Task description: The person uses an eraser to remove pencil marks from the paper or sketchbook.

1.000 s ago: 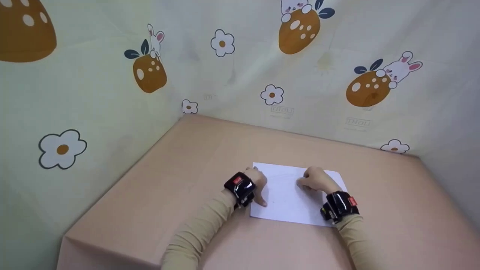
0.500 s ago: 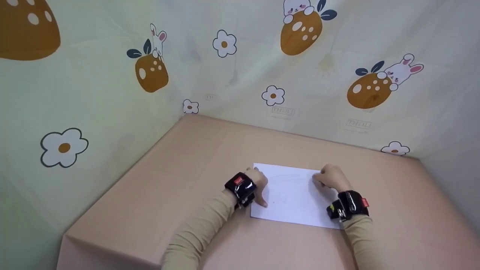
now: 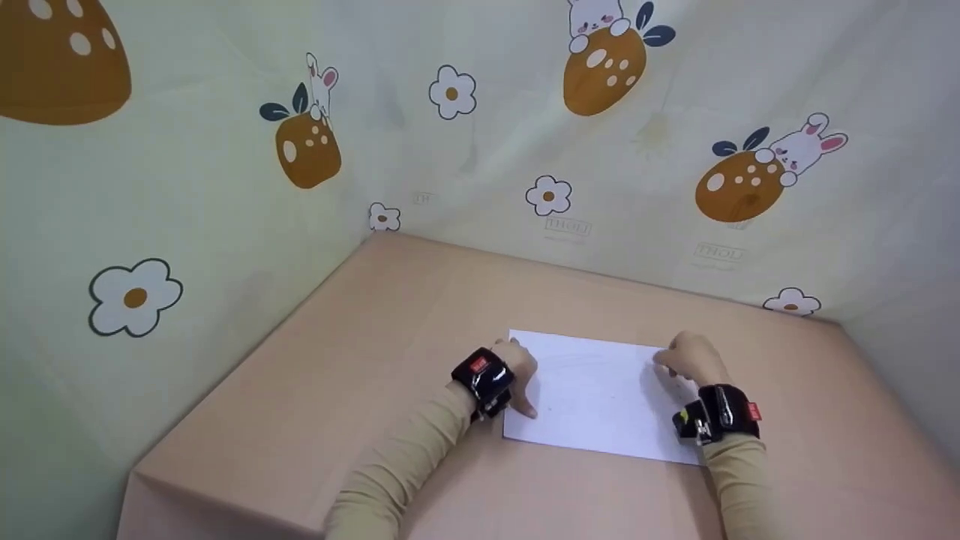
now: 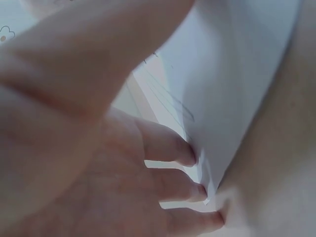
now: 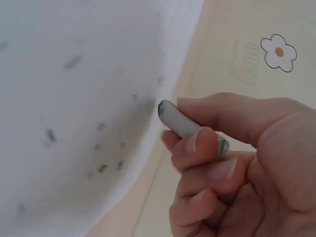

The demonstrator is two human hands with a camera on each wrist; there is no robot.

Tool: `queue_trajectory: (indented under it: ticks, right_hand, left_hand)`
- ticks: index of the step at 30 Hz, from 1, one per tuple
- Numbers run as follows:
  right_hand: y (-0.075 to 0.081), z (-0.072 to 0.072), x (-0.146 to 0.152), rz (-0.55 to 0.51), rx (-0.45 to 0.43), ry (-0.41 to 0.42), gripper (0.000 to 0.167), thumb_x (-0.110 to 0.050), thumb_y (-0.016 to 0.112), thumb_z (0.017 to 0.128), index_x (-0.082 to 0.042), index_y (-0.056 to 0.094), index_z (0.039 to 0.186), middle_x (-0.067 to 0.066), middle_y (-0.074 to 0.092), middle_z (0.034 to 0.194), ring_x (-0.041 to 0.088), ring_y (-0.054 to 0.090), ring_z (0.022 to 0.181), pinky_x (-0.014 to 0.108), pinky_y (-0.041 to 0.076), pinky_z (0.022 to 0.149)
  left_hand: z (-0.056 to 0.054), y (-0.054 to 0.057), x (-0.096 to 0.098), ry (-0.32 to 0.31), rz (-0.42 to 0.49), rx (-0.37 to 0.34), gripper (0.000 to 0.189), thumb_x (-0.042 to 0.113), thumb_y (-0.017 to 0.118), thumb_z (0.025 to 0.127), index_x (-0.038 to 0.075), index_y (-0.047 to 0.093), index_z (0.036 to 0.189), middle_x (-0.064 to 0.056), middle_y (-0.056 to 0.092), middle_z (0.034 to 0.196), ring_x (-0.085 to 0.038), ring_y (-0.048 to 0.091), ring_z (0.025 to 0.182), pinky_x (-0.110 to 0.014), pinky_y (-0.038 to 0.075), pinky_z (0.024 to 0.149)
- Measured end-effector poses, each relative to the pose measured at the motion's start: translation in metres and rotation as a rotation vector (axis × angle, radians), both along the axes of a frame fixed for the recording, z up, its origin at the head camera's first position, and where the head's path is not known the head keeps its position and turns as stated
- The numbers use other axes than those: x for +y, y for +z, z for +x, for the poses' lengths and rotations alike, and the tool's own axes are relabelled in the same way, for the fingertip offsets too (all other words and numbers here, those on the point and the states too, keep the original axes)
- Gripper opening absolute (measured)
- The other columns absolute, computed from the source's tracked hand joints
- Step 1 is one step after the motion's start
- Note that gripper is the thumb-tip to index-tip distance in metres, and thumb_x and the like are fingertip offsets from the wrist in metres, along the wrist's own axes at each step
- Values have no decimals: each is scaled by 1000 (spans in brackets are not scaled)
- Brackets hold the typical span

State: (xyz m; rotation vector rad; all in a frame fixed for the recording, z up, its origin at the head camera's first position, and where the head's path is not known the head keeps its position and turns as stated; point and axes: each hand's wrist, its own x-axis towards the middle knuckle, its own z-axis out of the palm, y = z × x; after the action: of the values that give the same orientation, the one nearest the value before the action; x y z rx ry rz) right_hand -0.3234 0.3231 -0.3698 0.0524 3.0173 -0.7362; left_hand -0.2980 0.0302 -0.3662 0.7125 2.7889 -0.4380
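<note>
A white sheet of paper lies on the table. My left hand rests on its left edge, thumb spread toward the near side. In the left wrist view the fingertips touch the paper near a corner, beside faint pencil lines. Over the far right part of the sheet is my right hand, pinching a small white eraser between thumb and fingers. The eraser's end is smudged dark. Dark eraser crumbs are scattered across the paper in the right wrist view.
A peach-coloured cloth covers the table. Behind and to the left hangs a pale curtain printed with flowers, rabbits and orange fruit. Both wrists wear black camera straps.
My right hand, with the eraser in it, has moved right across the paper toward its far right corner. The left hand has stayed at the left edge.
</note>
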Motion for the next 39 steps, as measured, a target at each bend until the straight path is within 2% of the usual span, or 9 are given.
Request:
queue_trajectory:
  ticks: [3, 6, 10, 14, 17, 21, 24, 30, 39]
  right_hand:
    - [14, 5, 2, -57, 71, -16, 32, -28, 58, 91, 2, 62, 79, 1, 59, 61, 16, 50, 61, 25, 39, 56]
    - [25, 8, 5, -80, 107, -10, 34, -31, 57, 93, 0, 61, 79, 1, 58, 61, 16, 49, 58, 26, 39, 55]
    - [26, 9, 5, -93, 44, 35, 33, -31, 58, 92, -1, 64, 81, -2, 56, 59, 12, 46, 55, 25, 39, 53]
    - [21, 6, 0, -106, -8, 55, 34, -29, 59, 91, 4, 67, 94, -2, 57, 63, 13, 48, 58, 24, 42, 55]
    - [18, 4, -5, -91, -4, 69, 32, -25, 60, 91, 5, 67, 97, 0, 59, 65, 13, 49, 60, 24, 42, 56]
    - [13, 2, -10, -64, -19, 135, 25, -20, 61, 89, 3, 68, 85, 0, 60, 62, 11, 49, 56, 22, 42, 53]
    - [8, 2, -14, -38, -64, 166, 21, -16, 63, 86, 2, 67, 75, -2, 59, 58, 9, 49, 53, 21, 42, 51]
    - [0, 4, -20, 43, -148, 153, 14, -12, 67, 76, -5, 60, 66, -4, 54, 55, 9, 45, 50, 20, 37, 48]
    - [16, 6, -40, -47, -16, 279, 16, -14, 65, 81, 1, 64, 84, 3, 62, 62, 11, 51, 53, 23, 43, 51]
  left_hand:
    - [2, 0, -1, -3, -4, -3, 75, 65, 69, 72, 5, 65, 117, -15, 59, 132, -29, 55, 120, -39, 45, 102]
    - [3, -1, 0, -1, -3, -1, 74, 65, 69, 72, 4, 66, 114, -15, 61, 129, -28, 56, 120, -40, 46, 102]
    - [0, -2, -2, 9, 41, -24, 68, 65, 73, 68, 4, 69, 99, -8, 69, 109, -22, 61, 102, -37, 51, 92]
    - [-10, -1, -9, 46, 167, -80, 60, 59, 79, 64, 6, 66, 88, -2, 62, 85, -16, 54, 81, -31, 52, 79]
    - [-20, -1, -17, 81, 227, -89, 71, 56, 80, 66, 3, 64, 111, -9, 64, 114, -20, 58, 103, -34, 50, 94]
    - [-31, -6, -26, 103, 205, -96, 101, 62, 73, 71, 7, 34, 147, -19, 25, 156, -34, 26, 144, -45, 27, 118]
    - [-33, -9, -30, 89, 202, -112, 108, 65, 70, 72, 7, 24, 151, -17, 18, 159, -33, 17, 147, -43, 20, 121]
    - [-31, -11, -29, 69, 233, -88, 109, 65, 71, 71, 5, 25, 150, -17, 21, 158, -35, 19, 146, -43, 22, 120]
    - [-29, -9, -25, 57, 231, -99, 110, 65, 71, 70, 6, 24, 150, -13, 22, 158, -33, 23, 145, -42, 24, 119]
